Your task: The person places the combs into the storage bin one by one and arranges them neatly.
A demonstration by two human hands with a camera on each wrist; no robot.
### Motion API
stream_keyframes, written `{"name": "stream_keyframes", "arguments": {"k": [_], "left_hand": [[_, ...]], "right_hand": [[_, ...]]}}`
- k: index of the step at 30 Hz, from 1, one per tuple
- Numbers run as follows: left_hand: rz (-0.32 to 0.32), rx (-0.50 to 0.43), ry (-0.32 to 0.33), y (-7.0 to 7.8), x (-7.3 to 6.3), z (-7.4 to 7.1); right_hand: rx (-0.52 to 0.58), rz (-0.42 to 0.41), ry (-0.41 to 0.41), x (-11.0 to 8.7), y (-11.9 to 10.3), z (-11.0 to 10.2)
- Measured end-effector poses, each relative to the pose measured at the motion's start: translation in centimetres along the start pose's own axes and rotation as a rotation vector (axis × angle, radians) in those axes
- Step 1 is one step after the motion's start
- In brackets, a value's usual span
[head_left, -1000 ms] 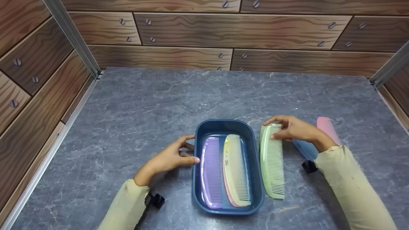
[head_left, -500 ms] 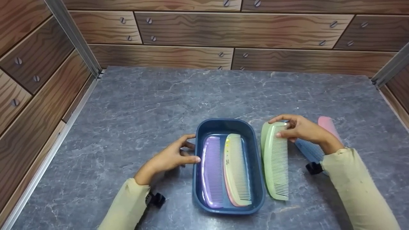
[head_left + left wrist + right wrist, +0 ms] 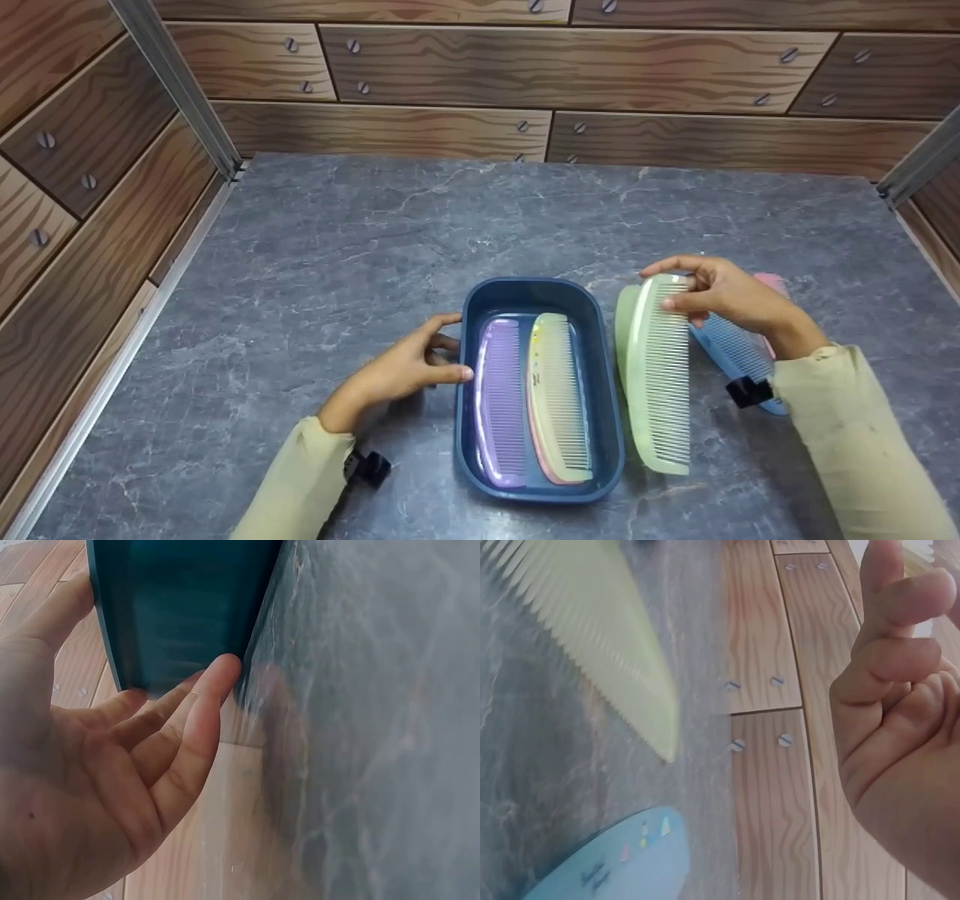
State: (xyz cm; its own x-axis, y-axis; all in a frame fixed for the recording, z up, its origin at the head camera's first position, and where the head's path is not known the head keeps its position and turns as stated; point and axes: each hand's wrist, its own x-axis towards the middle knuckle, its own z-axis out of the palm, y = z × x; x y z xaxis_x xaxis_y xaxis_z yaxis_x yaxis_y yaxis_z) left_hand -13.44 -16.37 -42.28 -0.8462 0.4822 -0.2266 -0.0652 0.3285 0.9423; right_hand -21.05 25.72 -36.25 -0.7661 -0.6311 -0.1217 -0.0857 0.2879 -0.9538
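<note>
My right hand (image 3: 724, 296) pinches the top end of a light green comb (image 3: 649, 390) between thumb and fingers, its teeth facing right. Partly hidden behind it, a second green comb (image 3: 626, 322) lies along the right side of a blue tray (image 3: 615, 457). Inside the tray are a purple comb (image 3: 495, 405) and a pale yellow comb (image 3: 551, 405), with a pink edge showing beneath the yellow one. At the tray's left side my left hand (image 3: 397, 367) rests with its thumb at the rim. Its fingers touch the outer wall (image 3: 172, 615) in the left wrist view.
Under and beyond the right wrist lie a blue comb (image 3: 731, 349) and a pink comb (image 3: 771, 282), partly covered by the arm. A grey marbled table (image 3: 360, 225) is enclosed by wood-patterned walls (image 3: 435, 67) at the back and sides.
The right hand has moved right and slightly up with the held green comb, separating it from the other green comb, which shows more now. The left hand stays at the tray.
</note>
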Motion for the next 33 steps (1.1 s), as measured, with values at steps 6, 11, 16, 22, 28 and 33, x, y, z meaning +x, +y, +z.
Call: {"name": "stream_keyframes", "arguments": {"k": [6,11,16,22,28,33], "left_hand": [[0.008,-0.029,-0.027,-0.1,0.0,0.1],[0.000,-0.035,-0.033,0.1,0.0,0.2],[-0.007,-0.027,-0.025,0.3,0.0,0.1],[0.001,0.008,-0.011,0.4,-0.1,-0.1],[0.009,0.013,-0.013,0.4,-0.1,0.0],[0.022,0.005,-0.023,0.2,0.0,0.1]], "right_hand": [[-0.003,-0.086,-0.062,0.4,-0.7,0.4],[-0.007,-0.151,-0.119,1.0,-1.5,1.0],[0.019,-0.172,-0.179,1.7,-2.4,1.3],[-0.043,-0.122,-0.189,2.5,-3.2,1.9],[-0.079,-0.034,-0.167,3.4,-3.5,2.8],[-0.045,-0.002,-0.157,4.2,-3.8,3.6]]}}
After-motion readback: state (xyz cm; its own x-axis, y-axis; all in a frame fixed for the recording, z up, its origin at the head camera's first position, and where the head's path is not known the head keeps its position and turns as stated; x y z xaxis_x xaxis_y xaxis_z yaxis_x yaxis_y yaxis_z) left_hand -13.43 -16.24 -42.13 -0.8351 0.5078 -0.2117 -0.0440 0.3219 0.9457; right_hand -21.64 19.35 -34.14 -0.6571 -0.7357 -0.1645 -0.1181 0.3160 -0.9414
